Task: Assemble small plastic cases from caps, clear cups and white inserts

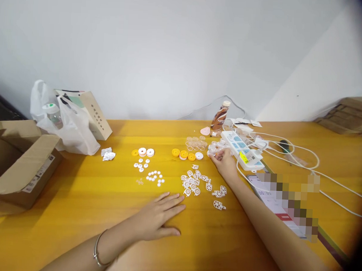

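Observation:
My left hand [161,216] lies flat on the yellow table [76,195] with its fingers stretched out, empty, just left of a scatter of white cut-out plastic pieces [197,184]. My right hand [224,159] reaches far across the table with its fingers curled onto a heap of small clear and white parts [215,147] beside the white power strip [243,152]. What those fingers pinch is too small to name. Yellow and white round discs [186,154] and more discs [142,152] sit in rows, with tiny white buttons [153,176] below them.
An open cardboard box [20,164] stands at the left edge, with a white plastic bag [70,126] and a carton behind it. A drink bottle [220,117], white cables [303,157], a phone [274,201] and stacked cardboard [346,114] occupy the right side.

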{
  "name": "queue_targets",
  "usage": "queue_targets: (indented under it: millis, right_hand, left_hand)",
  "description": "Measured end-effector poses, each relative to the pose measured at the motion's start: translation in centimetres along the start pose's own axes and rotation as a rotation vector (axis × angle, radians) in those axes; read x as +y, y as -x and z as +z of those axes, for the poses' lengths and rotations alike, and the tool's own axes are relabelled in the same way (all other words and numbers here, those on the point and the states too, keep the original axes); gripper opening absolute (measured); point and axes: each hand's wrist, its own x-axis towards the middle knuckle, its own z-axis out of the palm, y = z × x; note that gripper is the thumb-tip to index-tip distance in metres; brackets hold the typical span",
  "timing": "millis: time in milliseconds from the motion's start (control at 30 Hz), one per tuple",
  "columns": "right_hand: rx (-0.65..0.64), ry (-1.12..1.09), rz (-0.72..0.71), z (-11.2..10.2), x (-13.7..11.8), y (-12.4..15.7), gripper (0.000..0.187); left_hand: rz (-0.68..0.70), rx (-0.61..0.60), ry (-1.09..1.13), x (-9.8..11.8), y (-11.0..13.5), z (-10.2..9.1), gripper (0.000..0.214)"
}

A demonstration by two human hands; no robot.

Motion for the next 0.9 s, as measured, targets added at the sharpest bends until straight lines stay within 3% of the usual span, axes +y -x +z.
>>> queue_targets:
  millis: [300,500,633,700,900]
  right_hand:
    - [0.014,0.013,-0.052,-0.1,-0.9,1.1,0.028]
    - [-0.051,-0.082,-0.095,-0.9,-2.5,3.1,0.032]
    - [-0.137,-0.135,-0.144,-1.8,-3.9,5.9,0.033]
    - [-0.268,-0.173,-0.236,-2.0,-4.7,8.2,0.03]
    - [-0.645,-0.119,-0.738,-0.6,-7.0,14.4,0.027]
  left_hand:
    - [0.001,0.002,0.004,-0.1,0.0,0.0,0.067]
    - [-0.011,-0.015,0.002,0.1,-0.1,-0.3,0.067]
    - [-0.005,-0.012,0.007,0.2,-0.1,-0.4,0.066]
    - [-0.007,-0.007,0.009,0.2,-0.1,-0.4,0.066]
    - [0.002,0.012,0.019,0.3,-0.3,-0.4,0.068]
